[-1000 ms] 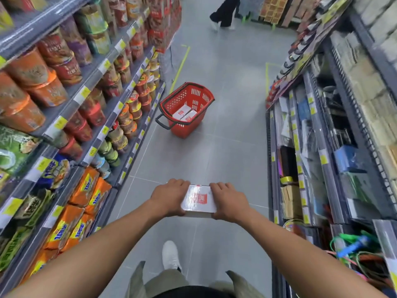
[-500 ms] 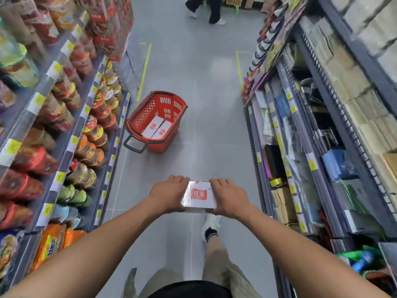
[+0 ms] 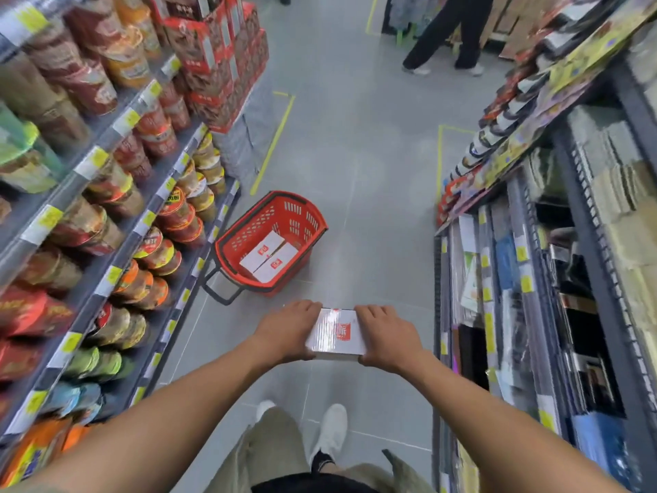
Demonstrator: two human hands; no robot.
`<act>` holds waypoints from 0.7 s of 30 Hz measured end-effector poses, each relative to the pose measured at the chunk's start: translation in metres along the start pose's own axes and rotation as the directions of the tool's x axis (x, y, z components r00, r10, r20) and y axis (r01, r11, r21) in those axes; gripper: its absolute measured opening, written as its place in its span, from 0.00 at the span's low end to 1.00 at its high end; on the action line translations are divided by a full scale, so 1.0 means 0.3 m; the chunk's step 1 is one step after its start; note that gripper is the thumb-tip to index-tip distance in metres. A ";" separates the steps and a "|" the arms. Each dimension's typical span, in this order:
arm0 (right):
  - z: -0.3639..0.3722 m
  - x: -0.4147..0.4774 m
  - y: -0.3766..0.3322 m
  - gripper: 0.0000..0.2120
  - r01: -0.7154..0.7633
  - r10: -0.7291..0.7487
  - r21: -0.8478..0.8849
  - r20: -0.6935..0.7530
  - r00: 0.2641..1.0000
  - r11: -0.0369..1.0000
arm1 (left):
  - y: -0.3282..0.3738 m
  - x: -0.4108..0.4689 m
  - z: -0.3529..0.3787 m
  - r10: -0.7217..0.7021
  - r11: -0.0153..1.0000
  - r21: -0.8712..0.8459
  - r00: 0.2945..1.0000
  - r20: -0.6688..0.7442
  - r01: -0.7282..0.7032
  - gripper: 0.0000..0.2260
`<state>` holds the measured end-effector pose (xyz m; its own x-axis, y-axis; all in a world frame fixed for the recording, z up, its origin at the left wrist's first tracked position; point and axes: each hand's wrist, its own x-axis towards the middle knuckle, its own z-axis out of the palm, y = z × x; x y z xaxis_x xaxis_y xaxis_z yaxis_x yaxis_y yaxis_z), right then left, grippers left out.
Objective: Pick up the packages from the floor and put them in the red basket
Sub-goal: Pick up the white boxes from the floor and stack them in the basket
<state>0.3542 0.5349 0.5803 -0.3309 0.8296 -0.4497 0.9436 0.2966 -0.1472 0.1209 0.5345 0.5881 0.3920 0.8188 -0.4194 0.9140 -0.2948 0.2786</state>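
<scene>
Seen from head height, looking down a shop aisle. Nearest, at the bottom edge: khaki trousers and two white shoes on grey floor. Two bare forearms stretched forward from the lower corners. Left hand clamped on the left end of a white package, fingers curled over its far edge. Right hand clamped on the right end the same way. Package held level between both hands, in the air above the floor, wrapped in shiny film, with a red label on top.

Just beyond the hands, slightly left: red basket standing on the floor, close beside the left shelves, black handle pointing toward the viewer. Inside it, two more white packages with red labels, lying flat side by side.

Left side: shelves packed with noodle cups and snack bags, yellow price tags along the edges. Further along the same side, a stack of red boxes. Right side: dark racks of flat packed goods, contents blurred.

Past the basket: open grey floor with thin yellow tape lines. Far end, top of view: legs of another person in dark trousers and white shoes, standing well apart from the basket.
</scene>
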 end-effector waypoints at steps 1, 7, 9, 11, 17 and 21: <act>-0.034 0.058 0.010 0.41 0.020 -0.020 -0.015 0.001 1.000 1.000 | -0.026 0.038 -0.026 -0.014 1.000 -0.022 1.000 -0.009 0.014 0.36; -0.189 0.398 0.006 0.42 0.113 -0.109 -0.104 0.036 0.993 0.988 | -0.213 0.221 -0.146 -0.079 0.995 -0.075 0.994 -0.076 0.073 0.32; -0.245 0.523 -0.013 0.41 0.147 -0.143 -0.130 0.042 0.989 0.981 | -0.296 0.277 -0.197 -0.121 0.990 -0.089 0.989 -0.084 0.113 0.33; -0.315 0.649 -0.036 0.40 0.177 -0.170 -0.150 0.057 0.984 0.973 | -0.375 0.333 -0.250 -0.166 0.982 -0.106 0.982 -0.092 0.156 0.35; -0.481 0.974 -0.104 0.40 0.247 -0.236 -0.194 0.079 0.969 0.949 | -0.584 0.487 -0.383 -0.257 0.960 -0.143 0.961 -0.102 0.242 0.40; -0.546 1.190 -0.145 0.42 0.343 -0.325 -0.231 0.115 0.939 0.910 | -0.708 0.585 -0.407 -0.358 0.923 -0.187 0.929 -0.090 0.337 0.40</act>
<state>0.1933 0.8956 0.5706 -0.6157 0.6282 -0.4757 0.7429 0.6641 -0.0845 -0.0173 0.8011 0.5608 0.0276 0.9107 -0.4122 0.9560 0.0964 0.2771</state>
